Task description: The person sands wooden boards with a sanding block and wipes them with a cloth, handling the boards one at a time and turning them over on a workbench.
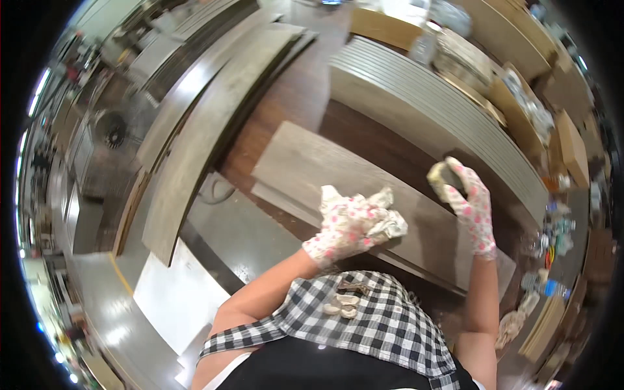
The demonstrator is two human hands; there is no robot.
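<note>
A grey-brown wood-grain plank [312, 153] is lying in front of the person, its long axis slanting from upper left to lower right, with the edge of another board [276, 198] showing along its near side. The left grip [344, 224], in a pink-spotted white glove, is clutching a crumpled white cloth [390, 224] over the plank's middle; whether the cloth is touching the wood, I cannot tell. The right grip [473, 201], nearer the plank's right end, is curling thumb and fingers around a thick yellowish-grey pad [439, 179], appearing just past the far edge. Long boards [224, 123] are lying stacked to the left; beyond, a ridged grey stack [416, 81] is running beside cardboard boxes [383, 29]
</note>
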